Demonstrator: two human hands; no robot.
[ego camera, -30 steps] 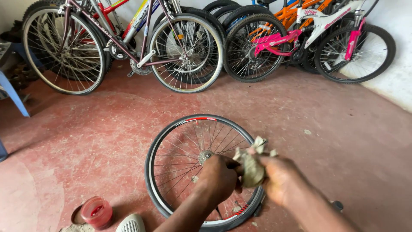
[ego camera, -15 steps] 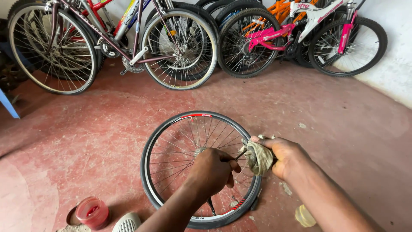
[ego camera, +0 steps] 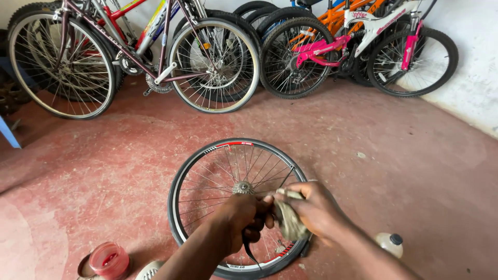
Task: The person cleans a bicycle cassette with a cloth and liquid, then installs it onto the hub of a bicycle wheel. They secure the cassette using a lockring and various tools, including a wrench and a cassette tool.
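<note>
A bicycle wheel (ego camera: 207, 207) lies flat on the red concrete floor (ego camera: 404, 171), near the person, hub and sprocket cluster (ego camera: 243, 187) facing up, so the centre is easy to reach from above. Both hands meet over the near right part of the wheel, just beside the hub. The right hand (ego camera: 316, 210) is closed around a crumpled greyish rag (ego camera: 288, 222), with the cloth bunched in the fingers so that it stays firm against whatever it is pressed on. The left hand (ego camera: 244, 213) is curled shut close against the rag; something thin and dark hangs down from it, and what it grips cannot be made out.

A small red tub (ego camera: 109, 259) stands at the near left beside the wheel, and a pale plastic bottle with a dark cap (ego camera: 390, 243) lies near the right forearm, both within easy reach. At the far side several bicycles (ego camera: 155, 57) lean in a row against the white wall (ego camera: 467, 78), parked out of the way of the open floor.
</note>
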